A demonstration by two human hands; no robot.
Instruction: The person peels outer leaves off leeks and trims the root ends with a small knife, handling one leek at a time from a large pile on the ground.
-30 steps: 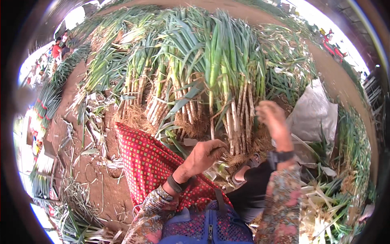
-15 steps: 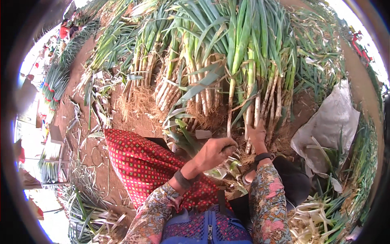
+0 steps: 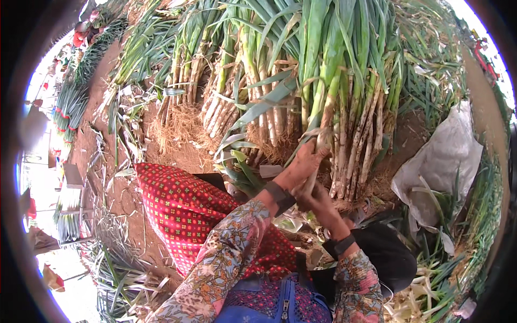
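Observation:
A leek (image 3: pixel 327 116) slants up and away from me, its brown-skinned stem rising into broad green leaves. My left hand (image 3: pixel 300 166) is wrapped around the pale lower stem. Just below, my right hand (image 3: pixel 322 209) closes on the root end of the same leek, and its fingers partly hide that end. Right beside the held one, several more leeks (image 3: pixel 358 140) stand in a dense bunch with their roots on the soil. Dry leaf trimmings (image 3: pixel 293 223) lie beneath my hands.
Further leek bundles (image 3: pixel 221 113) lie to the left with roots toward me. A red patterned cloth (image 3: pixel 183 207) covers my left leg. At the right rests a whitish sack (image 3: pixel 444 156); trimmed stalks (image 3: pixel 414 296) lie near my right side. Distant people (image 3: pixel 81 36) sit at upper left.
My left hand has moved right and away from me, taking hold of the leek's stem. My right hand has shifted down and slightly left to its root end. The leek has come forward from the bunch.

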